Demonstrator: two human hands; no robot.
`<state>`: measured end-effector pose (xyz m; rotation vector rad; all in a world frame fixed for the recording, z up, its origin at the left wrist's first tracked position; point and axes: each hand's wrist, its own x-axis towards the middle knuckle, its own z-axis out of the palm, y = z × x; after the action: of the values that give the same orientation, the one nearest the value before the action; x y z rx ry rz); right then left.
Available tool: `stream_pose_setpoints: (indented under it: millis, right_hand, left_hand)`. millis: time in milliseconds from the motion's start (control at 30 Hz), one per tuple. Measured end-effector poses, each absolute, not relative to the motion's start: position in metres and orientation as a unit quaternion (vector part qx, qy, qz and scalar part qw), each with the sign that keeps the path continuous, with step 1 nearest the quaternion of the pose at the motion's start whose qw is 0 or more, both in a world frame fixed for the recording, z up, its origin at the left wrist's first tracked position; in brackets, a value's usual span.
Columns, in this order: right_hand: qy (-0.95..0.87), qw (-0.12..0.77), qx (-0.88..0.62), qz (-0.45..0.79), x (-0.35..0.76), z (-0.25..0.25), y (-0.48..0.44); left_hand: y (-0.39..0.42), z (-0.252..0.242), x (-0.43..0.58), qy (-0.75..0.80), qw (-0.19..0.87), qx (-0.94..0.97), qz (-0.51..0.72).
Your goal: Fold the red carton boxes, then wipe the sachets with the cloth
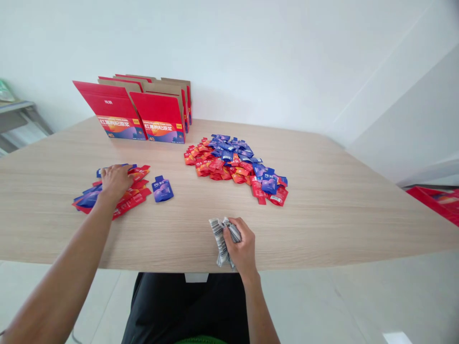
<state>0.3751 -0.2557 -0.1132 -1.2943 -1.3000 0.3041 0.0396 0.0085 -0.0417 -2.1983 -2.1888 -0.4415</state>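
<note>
My left hand (116, 182) rests on top of a pile of red and blue pouches (131, 203) at the left of the table, its fingers stretched over them. The fingertips are partly out of sight among the pouches. A single blue pouch (162, 189) lies just to the right of that pile. Near the table's front edge, my right hand (243, 242) is closed round a crumpled grey-and-white striped cloth (220, 239), which touches the tabletop.
A larger heap of red and blue pouches (222, 160) spreads over the middle of the table (340, 205). Several open red boxes (158, 114) stand in rows at the back left, by the wall. Something red (437, 203) shows at the far right, beyond the table.
</note>
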Motion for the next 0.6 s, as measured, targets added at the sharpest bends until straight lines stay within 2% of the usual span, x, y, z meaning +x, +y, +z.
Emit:
stream_pose_setpoints:
  millis: [100,367,600]
  right_hand:
    - [-0.538,0.611,-0.561,0.148,0.377,-0.114,-0.256]
    - [-0.468,0.647,-0.574,0.183,0.379,-0.118,-0.260]
    - [-0.357,0.696,-0.597,0.180,0.385,-0.127,-0.261]
  left_hand:
    - [0.001,-0.053,0.074,-0.622,-0.018,-0.767,-0.154]
    - [-0.053,-0.122,0.226,-0.371,-0.109,-0.908,-0.163]
    - [-0.059,-0.121,0.326,-0.317,-0.091,-0.925,-0.190]
